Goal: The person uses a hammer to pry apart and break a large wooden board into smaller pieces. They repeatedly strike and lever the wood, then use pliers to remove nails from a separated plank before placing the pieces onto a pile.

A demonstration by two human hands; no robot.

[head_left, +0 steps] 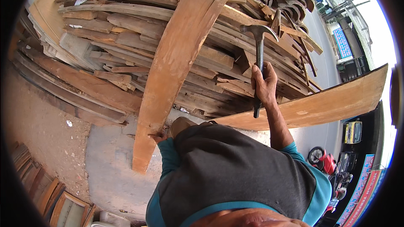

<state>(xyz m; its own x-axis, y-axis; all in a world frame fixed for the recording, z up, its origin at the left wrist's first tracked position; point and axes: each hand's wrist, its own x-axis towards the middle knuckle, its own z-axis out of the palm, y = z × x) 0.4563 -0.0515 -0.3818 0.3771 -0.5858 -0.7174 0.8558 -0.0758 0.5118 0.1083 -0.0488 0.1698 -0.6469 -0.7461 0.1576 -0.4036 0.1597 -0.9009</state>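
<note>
My right hand [264,86] grips the dark handle of a claw hammer [258,42], raised with its head up over the wood pile. My left hand [158,136] is mostly hidden by my shirt; its fingers rest on the edge of a long curved wooden plank [172,65]. This plank leans from the ground up across the pile. A second wide plank [328,101] runs from beside my body out to the right.
A big heap of old boards and curved timber pieces [105,46] fills the upper half. Concrete and dirt ground [50,130] lies at the left. Framed wooden panels [54,201] stand at lower left. Motorcycles [324,162] and a street are at the right.
</note>
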